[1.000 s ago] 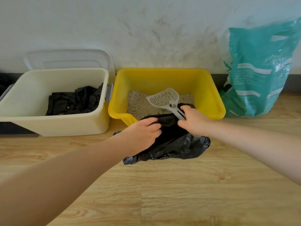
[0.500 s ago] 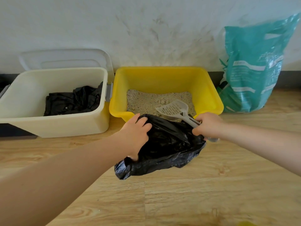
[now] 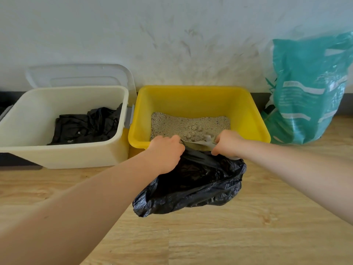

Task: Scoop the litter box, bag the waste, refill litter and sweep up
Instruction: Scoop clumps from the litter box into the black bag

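A yellow litter box (image 3: 248, 109) stands against the wall with pale grainy litter (image 3: 183, 125) and some clumps inside. In front of it a black waste bag (image 3: 193, 184) hangs just above the wooden floor. My left hand (image 3: 166, 152) grips the bag's rim on the left. My right hand (image 3: 228, 143) holds the grey litter scoop (image 3: 207, 140) by its handle. The scoop's head is low over the box's near edge at the bag's mouth, mostly hidden between my hands.
A cream storage bin (image 3: 30, 150) with crumpled black bags (image 3: 86, 125) inside stands left of the litter box, its clear lid (image 3: 80, 75) leaning on the wall. A teal litter refill bag (image 3: 309, 88) leans at the right. Wooden floor (image 3: 229, 236) spreads in front.
The scoop has come back from over the litter and dropped to the bag's mouth. My left hand has lifted the bag's rim up to the box's edge.
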